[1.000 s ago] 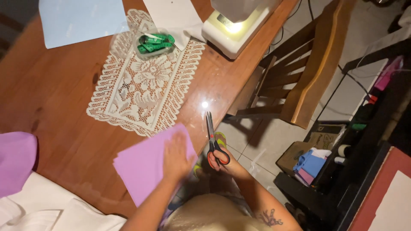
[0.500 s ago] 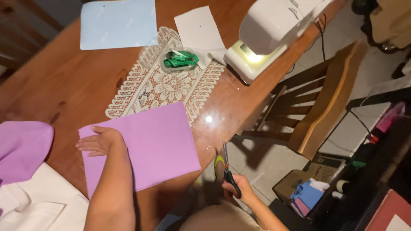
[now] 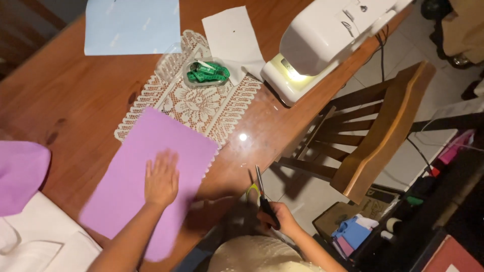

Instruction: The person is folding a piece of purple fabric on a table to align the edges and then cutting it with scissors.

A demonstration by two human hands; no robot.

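My left hand (image 3: 161,179) lies flat, fingers apart, on a purple sheet (image 3: 146,176) spread on the wooden table (image 3: 75,95). The sheet's upper corner overlaps a white lace doily (image 3: 196,103). My right hand (image 3: 277,217) is off the table's edge, near my lap, shut on black-handled scissors (image 3: 262,194) whose blades point up toward the table edge.
A white sewing machine (image 3: 327,43) with its lamp lit stands at the table's right side. A clear dish with green measuring tape (image 3: 206,72) sits on the doily. Light blue sheet (image 3: 132,26), white paper (image 3: 234,35), purple cloth (image 3: 20,174) at left, wooden chair (image 3: 378,131) at right.
The purple sheet has been unfolded and now lies wide open, slid up onto the doily. My left hand moved to its middle. The scissors in my right hand stay below the table edge.
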